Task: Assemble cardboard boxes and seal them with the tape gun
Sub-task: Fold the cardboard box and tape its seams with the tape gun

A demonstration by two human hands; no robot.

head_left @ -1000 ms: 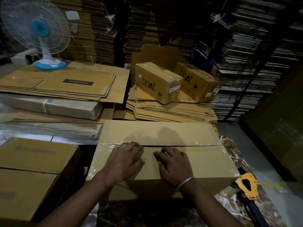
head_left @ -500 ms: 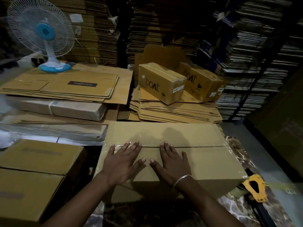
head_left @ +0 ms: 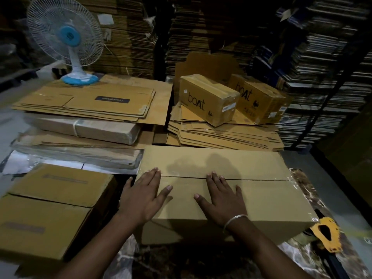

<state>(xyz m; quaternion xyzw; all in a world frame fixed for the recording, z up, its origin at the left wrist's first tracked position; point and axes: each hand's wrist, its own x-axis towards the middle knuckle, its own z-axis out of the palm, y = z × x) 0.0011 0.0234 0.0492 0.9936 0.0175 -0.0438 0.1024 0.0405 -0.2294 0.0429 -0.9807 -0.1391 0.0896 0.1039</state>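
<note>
A closed brown cardboard box [head_left: 261, 198] lies in front of me, its two top flaps meeting at a seam covered by clear tape. My left hand [head_left: 143, 195] lies flat on the box top near its left end, fingertips at the seam. My right hand [head_left: 220, 195], with a silver bangle on the wrist, lies flat near the middle, fingers straight and touching the seam. A yellow tape gun [head_left: 327, 236] rests by the box's right front corner, apart from both hands.
Another taped box [head_left: 46, 208] stands at my left. Behind are stacks of flat cardboard [head_left: 90, 105], two sealed "boat" boxes [head_left: 207, 97] on a flat pile, and a blue-white table fan [head_left: 68, 41]. Tall cardboard stacks wall the back.
Both hands went from curled fingers at the seam to flat palms, then slid apart along the tape, the left toward the box's left end. The view shifted slightly.
</note>
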